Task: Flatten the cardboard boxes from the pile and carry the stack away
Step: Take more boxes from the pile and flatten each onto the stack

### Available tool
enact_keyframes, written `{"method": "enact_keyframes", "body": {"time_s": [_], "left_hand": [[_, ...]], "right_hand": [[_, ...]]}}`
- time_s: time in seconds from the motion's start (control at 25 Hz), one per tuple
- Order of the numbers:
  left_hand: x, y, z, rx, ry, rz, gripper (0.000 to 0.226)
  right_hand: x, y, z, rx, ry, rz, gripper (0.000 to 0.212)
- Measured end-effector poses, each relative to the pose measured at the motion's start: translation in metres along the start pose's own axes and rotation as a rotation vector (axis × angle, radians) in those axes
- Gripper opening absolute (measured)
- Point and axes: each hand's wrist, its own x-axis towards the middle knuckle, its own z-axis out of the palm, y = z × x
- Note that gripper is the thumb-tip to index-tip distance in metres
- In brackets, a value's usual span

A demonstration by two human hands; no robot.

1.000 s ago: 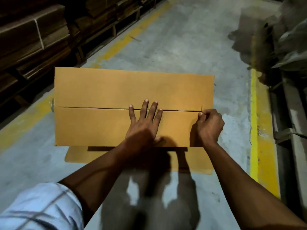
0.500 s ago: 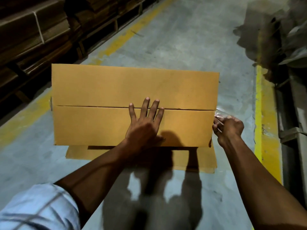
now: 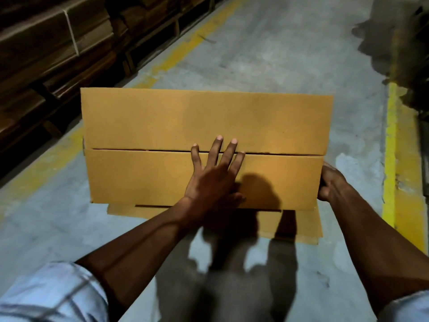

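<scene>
A closed brown cardboard box [image 3: 185, 119] fills the middle of the view, its two top flaps meeting at a seam across its length. My left hand [image 3: 213, 175] lies flat on the near flap, fingers spread and reaching over the seam. My right hand [image 3: 329, 182] grips the box's right end, its fingertips hidden behind the edge. Under the box, flattened cardboard [image 3: 299, 226] lies on the concrete floor, sticking out at the near side.
Dark stacks of bundled cardboard on pallets [image 3: 46, 49] line the left side behind a yellow floor line [image 3: 176, 54]. Another yellow line [image 3: 392, 159] runs along the right, beside dark clutter [image 3: 406, 43]. Grey concrete floor [image 3: 267, 49] stretches ahead.
My right hand peeled clear tape from the seam at the box's right end, pulled it away to the right, and now grips the box's right end. My left hand stayed flat on top.
</scene>
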Motion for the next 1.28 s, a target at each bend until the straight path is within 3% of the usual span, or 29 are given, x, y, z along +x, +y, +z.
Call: {"method": "enact_keyframes", "body": {"time_s": [0.32,0.52,0.64,0.72,0.76,0.8,0.88,0.92,0.96,1.04,1.16,1.28], "left_hand": [[0.005,-0.002,0.002,0.025,0.016,-0.002,0.115],[0.001,0.001,0.003,0.029,0.019,0.013,0.119],[0.002,0.001,-0.001,0.012,0.014,-0.009,0.124],[0.004,0.001,-0.005,0.019,0.012,-0.033,0.126],[0.006,0.001,-0.007,0.021,0.017,-0.034,0.124],[0.009,0.000,-0.010,0.015,0.024,-0.033,0.122],[0.014,-0.002,-0.016,-0.004,0.039,-0.050,0.113],[0.015,-0.002,-0.018,-0.006,0.054,-0.068,0.106],[0.013,-0.001,-0.019,-0.006,0.088,-0.080,0.095],[0.004,0.009,-0.020,0.004,0.236,-0.078,0.064],[-0.012,0.018,-0.026,-0.027,0.393,-0.027,0.050],[-0.014,0.013,-0.037,-0.071,0.521,0.059,0.026]], "right_hand": [[-0.011,0.010,-0.010,0.120,-0.048,-0.102,0.014],[-0.015,0.021,-0.014,0.137,0.003,0.012,0.013],[-0.024,0.022,-0.007,0.273,0.236,-0.006,0.013],[-0.041,0.023,-0.004,0.296,0.557,-0.279,0.015],[-0.056,0.021,0.001,0.165,0.682,-0.533,0.015],[-0.075,0.018,0.010,-0.018,0.667,-0.838,0.017],[-0.102,0.010,0.040,-0.427,0.318,-1.318,0.018],[-0.112,0.002,0.058,-0.638,0.148,-1.394,0.018],[-0.117,-0.008,0.076,-0.835,0.033,-1.389,0.019],[-0.118,-0.029,0.099,-1.112,-0.038,-1.239,0.034],[-0.117,-0.054,0.114,-1.363,-0.040,-1.082,0.075],[-0.117,-0.055,0.123,-1.680,0.000,-1.112,0.113]]}}
